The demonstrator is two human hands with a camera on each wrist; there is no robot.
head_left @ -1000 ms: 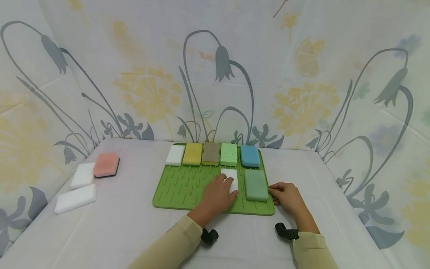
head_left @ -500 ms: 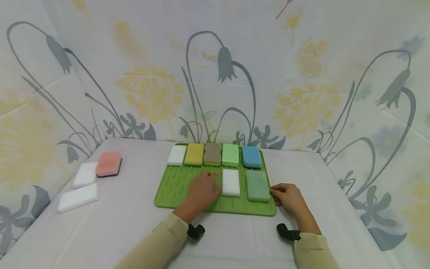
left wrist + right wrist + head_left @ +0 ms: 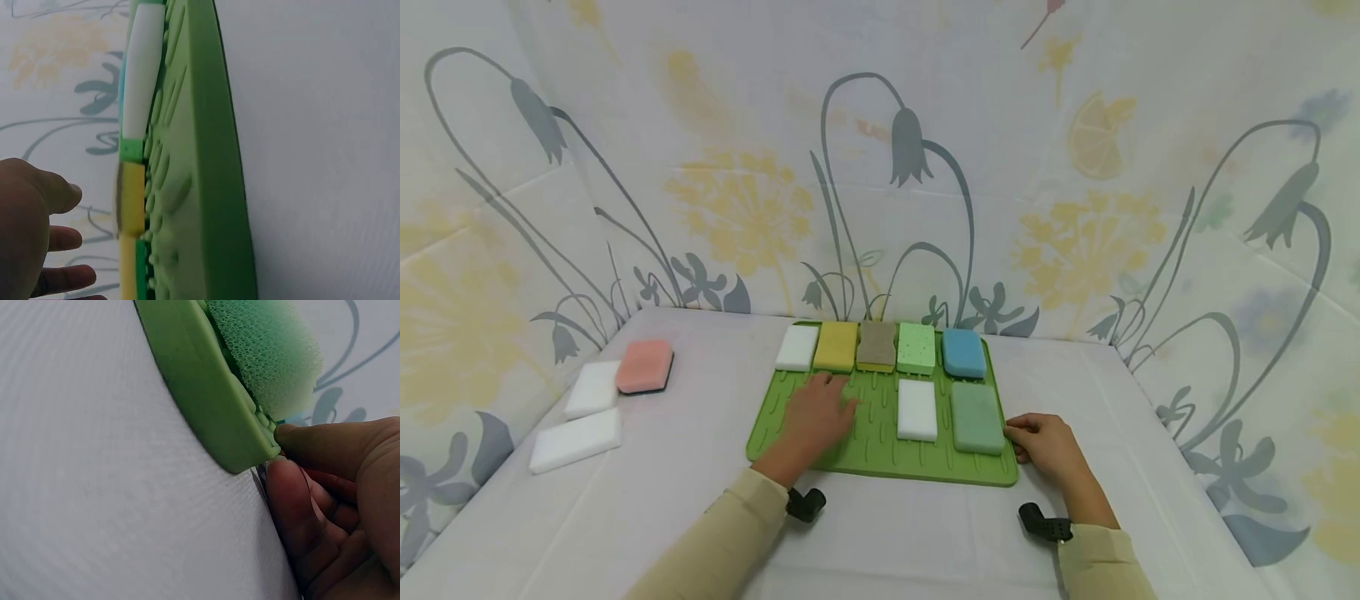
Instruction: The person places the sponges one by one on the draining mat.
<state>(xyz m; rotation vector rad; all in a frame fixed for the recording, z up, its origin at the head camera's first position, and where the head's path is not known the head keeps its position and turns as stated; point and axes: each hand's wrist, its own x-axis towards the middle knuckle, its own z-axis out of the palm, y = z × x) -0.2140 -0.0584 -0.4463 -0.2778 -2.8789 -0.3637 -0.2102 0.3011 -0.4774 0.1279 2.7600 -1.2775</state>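
A green ridged mat (image 3: 865,454) lies on the table, bearing sponges. My left hand (image 3: 811,419) is over its left half with nothing in it, fingers loosely spread; the left wrist view shows this hand (image 3: 31,231) apart from the sponges. At the mat's right edge, my right hand (image 3: 1047,446) pinches the rim between thumb and finger, as the right wrist view of the hand (image 3: 337,500) shows. Close by is a sage-green sponge (image 3: 977,418). Left of that lies a white sponge (image 3: 917,410).
Along the mat's back stand a white sponge (image 3: 797,347), a yellow one (image 3: 835,346), a brown-topped one (image 3: 876,343), a speckled green one (image 3: 916,348) and a blue one (image 3: 964,352). On the table's left lie a pink sponge (image 3: 644,365) and two white ones (image 3: 592,389).
My left hand has let go of the white sponge in the front row and moved left across the mat. The right hand stays at the mat's edge.
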